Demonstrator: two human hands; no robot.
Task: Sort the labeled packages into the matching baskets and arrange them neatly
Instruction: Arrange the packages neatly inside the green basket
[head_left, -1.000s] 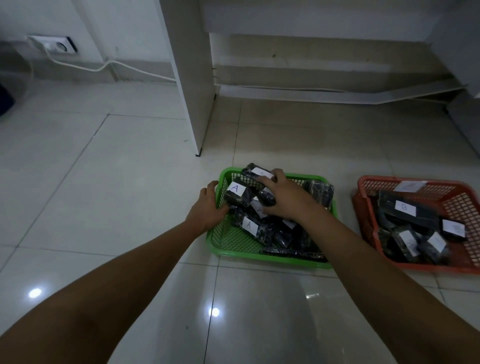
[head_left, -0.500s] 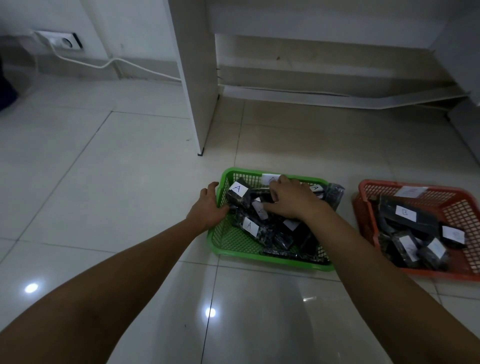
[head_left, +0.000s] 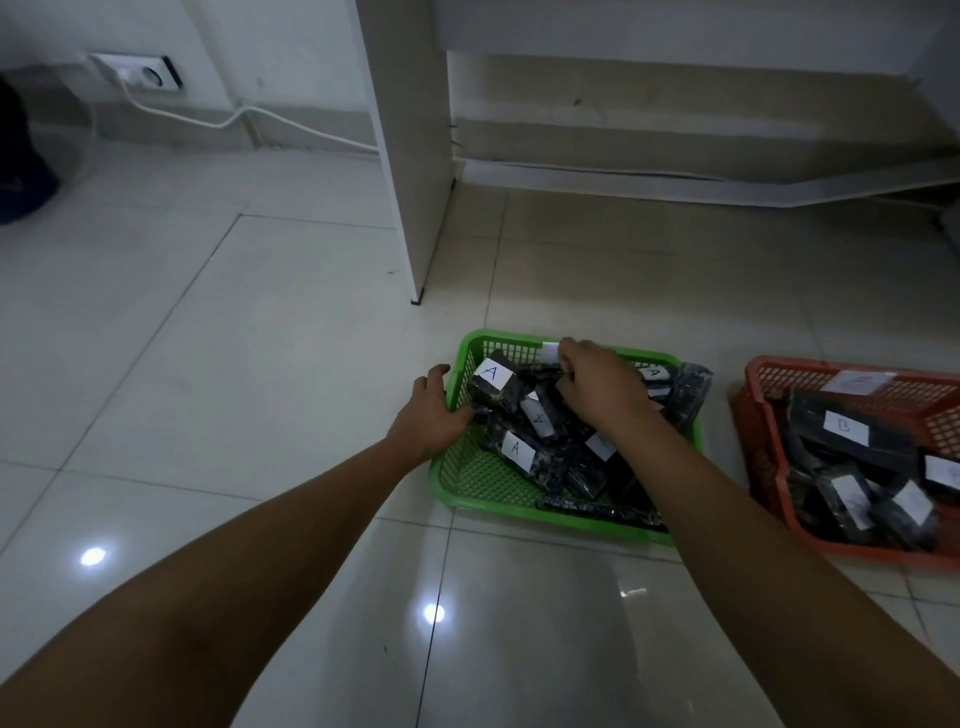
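Left hand (head_left: 428, 415): arm stretched forward, palm down on the left rim of the green basket (head_left: 470, 486). Fingers curl over the rim, thumb inside against a package; a loose grip on the basket wall, not on a package.
Right hand (head_left: 597, 387): arm reaches in from the right, wrist bent down, knuckles up. Fingertips bunched together near the far wall, pinching at dark wrapping there; whether a package is actually gripped I cannot tell.
Green basket: on the floor (head_left: 208, 364), under both hands.
A packages (head_left: 493, 384): dark wrapped bundles with white tags marked A, heaped in the green basket. One just right of the left thumb, two nearer than the right hand, one tag peeking out past the right knuckles.
White tag (head_left: 550, 352): on the far wall, touching the right fingertips.
Red basket (head_left: 753, 395): right of the right forearm, apart from the green one.
B packages (head_left: 847, 431): inside the red basket, one tag reads B.
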